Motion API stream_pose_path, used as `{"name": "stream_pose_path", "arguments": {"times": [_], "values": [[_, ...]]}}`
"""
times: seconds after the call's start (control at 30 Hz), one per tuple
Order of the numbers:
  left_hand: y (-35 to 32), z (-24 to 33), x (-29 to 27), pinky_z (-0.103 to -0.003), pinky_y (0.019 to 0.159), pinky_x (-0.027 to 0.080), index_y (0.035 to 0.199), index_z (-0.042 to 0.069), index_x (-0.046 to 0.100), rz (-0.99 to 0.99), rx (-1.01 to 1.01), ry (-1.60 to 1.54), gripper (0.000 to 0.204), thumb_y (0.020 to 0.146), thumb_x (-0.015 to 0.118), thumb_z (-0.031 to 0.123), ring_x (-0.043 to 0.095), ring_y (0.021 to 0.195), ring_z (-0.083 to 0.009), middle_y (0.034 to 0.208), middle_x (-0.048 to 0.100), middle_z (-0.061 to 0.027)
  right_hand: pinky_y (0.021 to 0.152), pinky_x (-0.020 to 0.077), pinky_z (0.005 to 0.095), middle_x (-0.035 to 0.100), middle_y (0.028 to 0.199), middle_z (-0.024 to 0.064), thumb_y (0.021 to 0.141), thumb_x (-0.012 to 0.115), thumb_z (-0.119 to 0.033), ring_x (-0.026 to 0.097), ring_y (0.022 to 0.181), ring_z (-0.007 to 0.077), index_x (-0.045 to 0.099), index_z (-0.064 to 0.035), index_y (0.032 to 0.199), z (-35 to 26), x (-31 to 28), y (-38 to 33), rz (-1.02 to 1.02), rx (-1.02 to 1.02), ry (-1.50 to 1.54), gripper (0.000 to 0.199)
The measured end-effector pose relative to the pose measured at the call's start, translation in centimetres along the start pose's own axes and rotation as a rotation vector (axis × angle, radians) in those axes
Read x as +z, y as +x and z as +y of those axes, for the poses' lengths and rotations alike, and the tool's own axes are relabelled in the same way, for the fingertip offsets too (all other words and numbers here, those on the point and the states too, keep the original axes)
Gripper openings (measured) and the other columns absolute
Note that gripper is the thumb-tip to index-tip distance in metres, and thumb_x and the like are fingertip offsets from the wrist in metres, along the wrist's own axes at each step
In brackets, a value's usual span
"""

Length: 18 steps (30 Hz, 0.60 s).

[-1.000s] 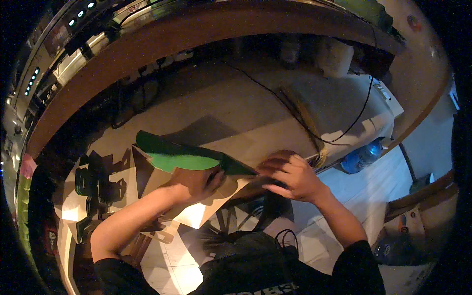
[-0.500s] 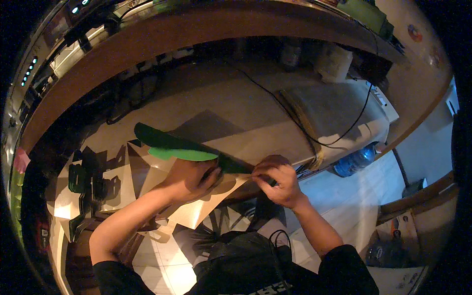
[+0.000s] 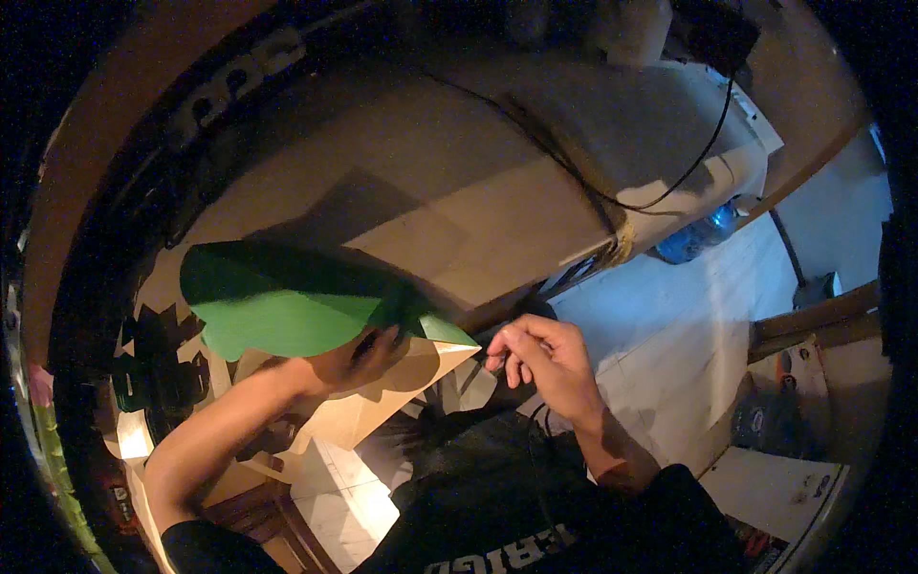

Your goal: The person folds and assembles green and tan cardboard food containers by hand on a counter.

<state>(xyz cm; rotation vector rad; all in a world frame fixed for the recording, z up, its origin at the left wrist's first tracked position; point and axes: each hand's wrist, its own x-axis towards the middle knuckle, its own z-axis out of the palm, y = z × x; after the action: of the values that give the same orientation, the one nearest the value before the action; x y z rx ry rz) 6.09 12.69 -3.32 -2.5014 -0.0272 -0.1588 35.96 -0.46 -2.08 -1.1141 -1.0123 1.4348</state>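
Observation:
A curved green sheet (image 3: 277, 320), apparently paper, extends left from my left hand (image 3: 359, 362). That hand grips it near its narrower right part, its fingers bent and partly in shadow. Below the green is a tan sheet (image 3: 382, 409), and the two meet in a sharp corner on the right; whether they are one piece I cannot tell. Just right of that corner is my right hand (image 3: 547, 365). Its fingers are loosely curled and somewhat apart, with no held thing visible and a small gap to the corner.
Behind the sheets lies a broad pale surface (image 3: 459, 182) crossed by a black cable (image 3: 564, 158). A blue-tinted clear bottle (image 3: 690, 239) lies on its side at right. Dark cut-looking shapes (image 3: 158, 383) stand at left. A white box (image 3: 779, 493) is at lower right.
My right fingers have come off the pointed corner they were pinching. The green sheet has swung left and shows more of its lit face. The whole view has shifted too.

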Motion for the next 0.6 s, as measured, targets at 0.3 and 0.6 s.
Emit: {"name": "stream_pose_path", "arguments": {"times": [0.3,0.6], "values": [[-1.4,0.9,-0.6,-0.041,0.093,0.057,0.128,0.009,0.058,-0.028,0.249,0.574,0.034,0.096,0.053,0.021,0.062,0.107,-0.0297,0.125,0.057,-0.0111,0.054,0.0463,0.0201,0.069,0.078,0.0091,0.096,0.062,-0.007,0.058,0.06,0.0053,0.068,0.0048,0.091,-1.2,0.6,1.5,-0.147,0.121,-0.034,0.015],[0.9,-1.0,-4.1,-0.038,0.093,0.058,0.135,0.008,0.052,-0.171,1.088,1.389,0.044,0.1,0.044,0.033,0.052,0.126,-0.0324,0.136,0.05,-0.0179,0.058,0.0481,0.0222,0.068,0.078,0.006,0.096,0.064,-0.01,0.059,0.064,0.0069,0.065,0.0001,0.088,0.4,-1.5,0.1,-0.167,0.076,0.163,0.013]]}}
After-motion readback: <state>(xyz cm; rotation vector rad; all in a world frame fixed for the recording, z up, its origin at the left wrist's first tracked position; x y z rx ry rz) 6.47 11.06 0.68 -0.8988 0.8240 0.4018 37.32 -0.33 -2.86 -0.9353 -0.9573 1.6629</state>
